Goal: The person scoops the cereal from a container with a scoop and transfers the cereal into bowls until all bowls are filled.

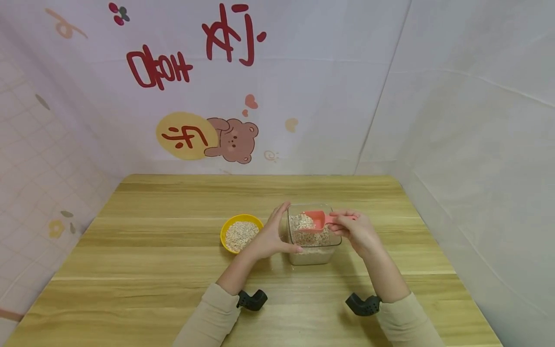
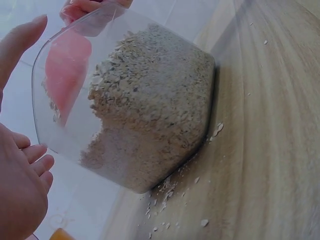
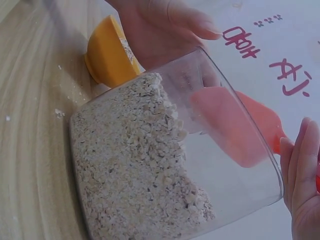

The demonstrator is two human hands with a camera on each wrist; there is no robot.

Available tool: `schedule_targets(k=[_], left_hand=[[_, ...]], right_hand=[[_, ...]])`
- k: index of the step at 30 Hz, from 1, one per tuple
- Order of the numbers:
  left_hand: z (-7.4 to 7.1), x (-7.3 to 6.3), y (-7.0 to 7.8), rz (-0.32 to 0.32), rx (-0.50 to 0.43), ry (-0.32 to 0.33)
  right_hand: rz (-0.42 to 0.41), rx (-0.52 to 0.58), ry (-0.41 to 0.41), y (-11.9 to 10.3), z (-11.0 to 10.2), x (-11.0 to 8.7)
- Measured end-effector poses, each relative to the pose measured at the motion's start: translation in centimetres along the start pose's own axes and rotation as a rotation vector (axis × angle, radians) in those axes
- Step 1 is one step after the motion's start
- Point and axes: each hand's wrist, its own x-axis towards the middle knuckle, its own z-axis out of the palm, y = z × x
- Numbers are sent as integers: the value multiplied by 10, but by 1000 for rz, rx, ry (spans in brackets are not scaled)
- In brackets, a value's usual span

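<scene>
My right hand grips the handle of a coral-pink scoop. Rolled oats lie heaped at the front of the scoop, which is inside the upper part of a clear container. Below it, more oats fill much of that container, banked higher along one side. My left hand is spread at the container's left side, thumb by the front rim and fingers toward the back corner. Just left of this hand stands a yellow bowl of oats, partly hidden by the hand in the head view.
Loose oat flakes are scattered on the wooden table around the container's base. White printed cloth hangs behind the table and along both sides. A black wrist mount sits on each forearm.
</scene>
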Motion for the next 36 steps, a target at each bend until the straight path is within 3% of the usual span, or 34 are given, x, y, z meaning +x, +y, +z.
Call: schedule_targets(k=[13,27,36], left_hand=[[-19,-9,8,-44,11,15],[-44,-22,17,-22,33,43],[-61,-34,18,-13,59,39]], right_hand=[[9,26,41,-16,9,-6],[-20,110,38,-27,34,-12],[-7,109,45,-29,55,-12]])
